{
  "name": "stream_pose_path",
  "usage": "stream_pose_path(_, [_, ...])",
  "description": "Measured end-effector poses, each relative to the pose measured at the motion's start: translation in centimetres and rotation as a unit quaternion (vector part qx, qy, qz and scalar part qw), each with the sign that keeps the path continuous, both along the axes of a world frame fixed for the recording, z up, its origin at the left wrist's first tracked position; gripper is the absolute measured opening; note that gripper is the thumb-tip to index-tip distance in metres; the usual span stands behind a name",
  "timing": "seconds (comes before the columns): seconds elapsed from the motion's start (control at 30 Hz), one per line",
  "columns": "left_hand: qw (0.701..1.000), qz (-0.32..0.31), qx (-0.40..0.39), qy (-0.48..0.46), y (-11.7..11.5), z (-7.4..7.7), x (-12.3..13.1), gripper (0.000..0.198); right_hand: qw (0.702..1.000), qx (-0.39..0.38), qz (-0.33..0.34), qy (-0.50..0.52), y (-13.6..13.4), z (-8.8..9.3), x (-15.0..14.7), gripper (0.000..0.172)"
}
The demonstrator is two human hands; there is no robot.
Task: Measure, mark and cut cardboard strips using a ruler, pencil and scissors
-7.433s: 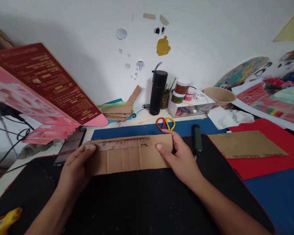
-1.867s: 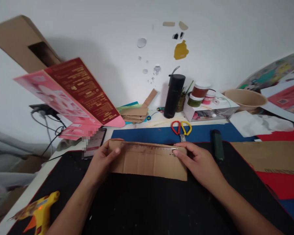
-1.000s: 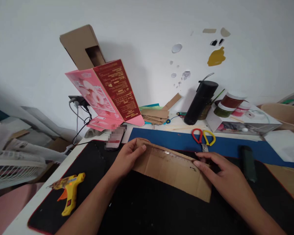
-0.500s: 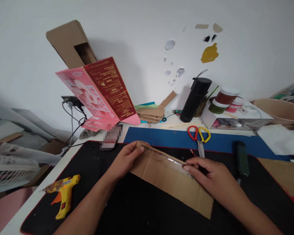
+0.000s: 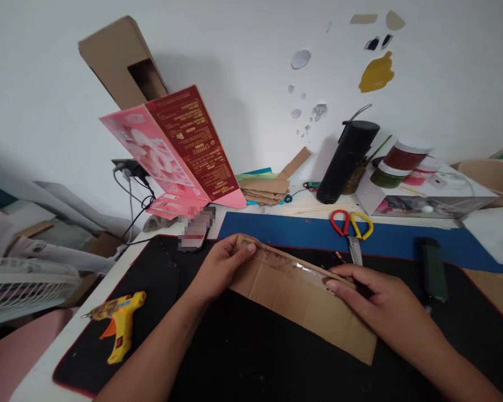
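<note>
A folded strip of brown cardboard (image 5: 305,304) is held above the black mat, slanting down to the right. My left hand (image 5: 224,262) pinches its upper left corner, thumb on the near face. At the upper edge toward the right, my right hand (image 5: 364,290) grips it between thumb and fingers. A shiny, clear smear, like glue or tape, runs along the upper edge between my hands. Left of my left forearm, a yellow glue gun (image 5: 123,324) lies on the mat. Scissors (image 5: 352,234) with red and yellow handles lie just beyond my right hand.
The black mat (image 5: 235,357) covers the desk, with a blue board (image 5: 272,229) behind it. A phone (image 5: 197,229), a pink and red box (image 5: 184,151), a black bottle (image 5: 347,162) and paint jars (image 5: 396,164) stand or lie toward the wall. A dark green tool (image 5: 431,271) lies at right.
The view has shifted a little, so most things sit slightly right of where they were. Both hands keep their hold on the cardboard, which has barely moved over the mat.
</note>
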State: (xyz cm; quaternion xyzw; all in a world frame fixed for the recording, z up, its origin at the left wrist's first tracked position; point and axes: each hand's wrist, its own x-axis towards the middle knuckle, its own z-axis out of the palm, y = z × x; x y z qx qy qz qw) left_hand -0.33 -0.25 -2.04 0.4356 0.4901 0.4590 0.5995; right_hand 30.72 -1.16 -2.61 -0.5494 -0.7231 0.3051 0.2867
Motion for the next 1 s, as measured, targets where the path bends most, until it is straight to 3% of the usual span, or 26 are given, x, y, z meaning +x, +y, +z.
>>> stream_pose_path(0.2, [1.0,0.011,-0.006,0.005,-0.01,-0.17,-0.12,0.049,1.0,-0.005,0.021,0.001,0.0,-0.05,-0.01,0.041])
stream_pose_path(0.6, [1.0,0.009,0.011,0.015,-0.22,-0.12,0.02,0.048,0.999,0.014,-0.002,-0.029,-0.1,-0.3,0.29,0.049])
stream_pose_path(1.0, [0.999,0.01,0.012,0.038,-0.28,0.12,0.04,0.05,0.999,0.003,0.023,-0.047,0.08,-0.79,0.76,0.042])
